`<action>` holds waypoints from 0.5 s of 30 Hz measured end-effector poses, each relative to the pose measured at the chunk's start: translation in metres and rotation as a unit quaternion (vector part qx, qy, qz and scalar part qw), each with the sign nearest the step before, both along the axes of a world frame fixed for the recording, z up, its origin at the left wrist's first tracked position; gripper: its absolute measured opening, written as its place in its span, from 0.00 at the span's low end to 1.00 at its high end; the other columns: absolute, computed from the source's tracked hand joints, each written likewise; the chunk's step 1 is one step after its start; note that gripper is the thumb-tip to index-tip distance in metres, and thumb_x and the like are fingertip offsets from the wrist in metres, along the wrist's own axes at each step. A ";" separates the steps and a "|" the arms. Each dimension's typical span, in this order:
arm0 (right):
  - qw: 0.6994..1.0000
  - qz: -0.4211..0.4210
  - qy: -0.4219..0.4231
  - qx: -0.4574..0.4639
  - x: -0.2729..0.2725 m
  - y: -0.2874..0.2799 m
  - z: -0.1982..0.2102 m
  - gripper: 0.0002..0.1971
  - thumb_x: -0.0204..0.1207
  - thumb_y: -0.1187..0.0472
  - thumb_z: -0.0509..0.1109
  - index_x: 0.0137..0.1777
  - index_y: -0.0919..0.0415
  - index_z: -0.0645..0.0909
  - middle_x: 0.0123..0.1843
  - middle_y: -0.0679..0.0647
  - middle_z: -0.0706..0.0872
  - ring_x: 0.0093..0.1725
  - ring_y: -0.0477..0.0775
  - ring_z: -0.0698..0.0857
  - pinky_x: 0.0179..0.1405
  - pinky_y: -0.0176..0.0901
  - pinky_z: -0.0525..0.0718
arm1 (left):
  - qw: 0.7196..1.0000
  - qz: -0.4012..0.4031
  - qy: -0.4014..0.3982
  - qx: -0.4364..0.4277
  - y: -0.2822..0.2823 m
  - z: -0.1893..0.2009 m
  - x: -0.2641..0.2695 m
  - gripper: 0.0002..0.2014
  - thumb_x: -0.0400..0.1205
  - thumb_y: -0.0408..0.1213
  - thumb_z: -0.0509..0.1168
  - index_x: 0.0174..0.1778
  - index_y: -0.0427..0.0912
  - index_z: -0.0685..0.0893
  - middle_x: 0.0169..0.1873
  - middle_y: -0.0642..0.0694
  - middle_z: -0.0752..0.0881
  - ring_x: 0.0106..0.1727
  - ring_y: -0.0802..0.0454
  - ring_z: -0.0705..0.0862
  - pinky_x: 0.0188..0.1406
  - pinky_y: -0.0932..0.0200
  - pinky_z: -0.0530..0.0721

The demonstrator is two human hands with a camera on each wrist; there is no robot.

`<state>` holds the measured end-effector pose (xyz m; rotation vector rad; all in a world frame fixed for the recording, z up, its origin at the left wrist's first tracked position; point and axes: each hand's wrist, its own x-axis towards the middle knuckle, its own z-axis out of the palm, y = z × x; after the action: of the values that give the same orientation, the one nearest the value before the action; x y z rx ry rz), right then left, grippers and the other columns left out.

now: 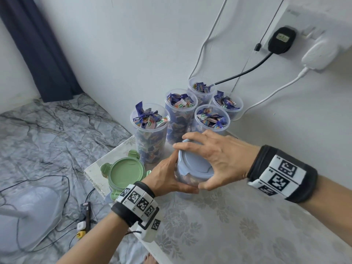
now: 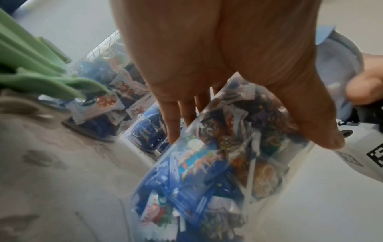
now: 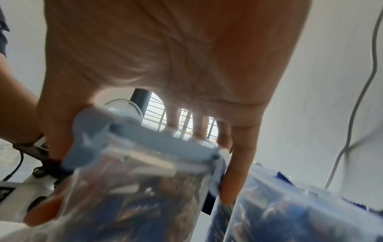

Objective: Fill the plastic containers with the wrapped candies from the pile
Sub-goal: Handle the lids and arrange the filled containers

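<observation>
A clear plastic container (image 1: 183, 193) full of wrapped candies (image 2: 207, 163) stands on the table in front of me. My left hand (image 1: 167, 178) grips its side, thumb in front and fingers behind. On top sits a pale blue lid (image 1: 192, 164), and my right hand (image 1: 213, 159) grips it from above, fingers and thumb curled round the rim. In the right wrist view the blue lid (image 3: 145, 144) lies across the container's mouth under my palm. Several open containers (image 1: 150, 128) filled with blue-wrapped candies stand behind, near the wall.
A stack of green lids (image 1: 125, 172) lies at the table's left corner. The table (image 1: 247, 235) has a floral cloth. Cables and chargers (image 1: 282, 40) hang on the wall behind the containers. A fan base (image 1: 28, 216) and a power strip (image 1: 83, 218) are on the floor at left.
</observation>
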<state>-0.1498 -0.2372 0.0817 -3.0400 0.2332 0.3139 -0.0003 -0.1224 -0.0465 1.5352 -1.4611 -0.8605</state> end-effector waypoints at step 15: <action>0.966 -0.230 -0.043 0.108 -0.124 -0.048 0.052 0.46 0.55 0.37 0.78 0.76 0.34 0.63 0.66 0.36 0.72 0.65 0.41 0.75 0.68 0.43 0.76 | 0.995 -0.005 -0.093 -0.022 -0.001 -0.006 -0.017 0.29 0.72 0.67 0.67 0.65 0.56 0.82 0.58 0.65 0.86 0.58 0.70 0.83 0.55 0.61 0.86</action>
<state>-0.2740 -0.2853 0.1335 -2.6716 0.8193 0.1569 -0.0178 -0.1232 -0.0521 1.6115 -1.6097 -0.7014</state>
